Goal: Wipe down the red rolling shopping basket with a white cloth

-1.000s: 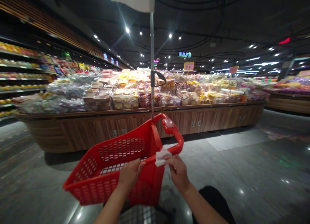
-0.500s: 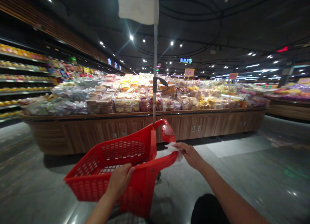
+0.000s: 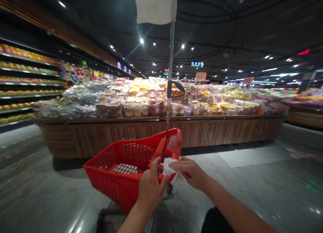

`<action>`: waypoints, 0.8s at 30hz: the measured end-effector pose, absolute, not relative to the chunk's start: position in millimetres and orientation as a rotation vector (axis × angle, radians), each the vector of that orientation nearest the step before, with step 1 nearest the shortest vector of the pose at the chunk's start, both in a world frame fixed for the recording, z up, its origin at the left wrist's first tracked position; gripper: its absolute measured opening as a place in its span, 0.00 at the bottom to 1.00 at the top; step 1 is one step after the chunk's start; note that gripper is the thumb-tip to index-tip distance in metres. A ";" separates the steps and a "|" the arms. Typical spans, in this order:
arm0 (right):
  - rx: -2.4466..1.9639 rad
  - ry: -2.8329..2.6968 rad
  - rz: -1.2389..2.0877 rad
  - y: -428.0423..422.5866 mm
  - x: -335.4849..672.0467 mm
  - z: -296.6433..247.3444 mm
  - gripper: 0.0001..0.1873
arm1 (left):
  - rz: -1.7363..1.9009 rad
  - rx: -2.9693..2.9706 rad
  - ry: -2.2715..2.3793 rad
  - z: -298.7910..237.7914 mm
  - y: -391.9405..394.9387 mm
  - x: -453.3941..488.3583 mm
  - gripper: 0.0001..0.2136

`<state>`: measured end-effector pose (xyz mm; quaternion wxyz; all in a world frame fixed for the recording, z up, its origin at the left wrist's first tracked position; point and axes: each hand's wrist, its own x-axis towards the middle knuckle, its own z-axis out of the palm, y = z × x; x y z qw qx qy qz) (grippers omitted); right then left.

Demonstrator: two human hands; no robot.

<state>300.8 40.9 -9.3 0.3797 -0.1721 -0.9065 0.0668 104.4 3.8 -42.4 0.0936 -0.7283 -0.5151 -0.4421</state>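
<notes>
At the rim of the red plastic basket (image 3: pixel 108 182), the right hand (image 3: pixel 189 172) pinches a flimsy tissue (image 3: pixel 168 167). The left hand (image 3: pixel 151 189) grips the stiff rim.

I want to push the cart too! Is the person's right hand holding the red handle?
No, the right hand pinches a white wipe just below the red handle instead of gripping it.

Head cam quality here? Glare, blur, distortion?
Head view: ceiling spotlight flares into star streaks; wide-angle lens bows the left shelves; glossy floor picks up light glare; left hand, right hand and white tissue look fairly sharp, with no heavy blur.
</notes>
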 end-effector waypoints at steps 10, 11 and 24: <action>-0.895 -1.985 -0.029 99.5 311.1 2.8 0.24 | -0.889 -2.236 -1.777 -9.1 -12.2 88.9 0.17; -0.835 -2.063 -0.027 95.9 306.1 4.7 0.22 | -0.852 -2.231 -1.788 -4.4 -15.1 90.3 0.17; -0.686 -2.430 -0.028 110.5 282.8 26.8 0.16 | -0.484 -2.264 -2.020 15.8 -13.5 105.7 0.23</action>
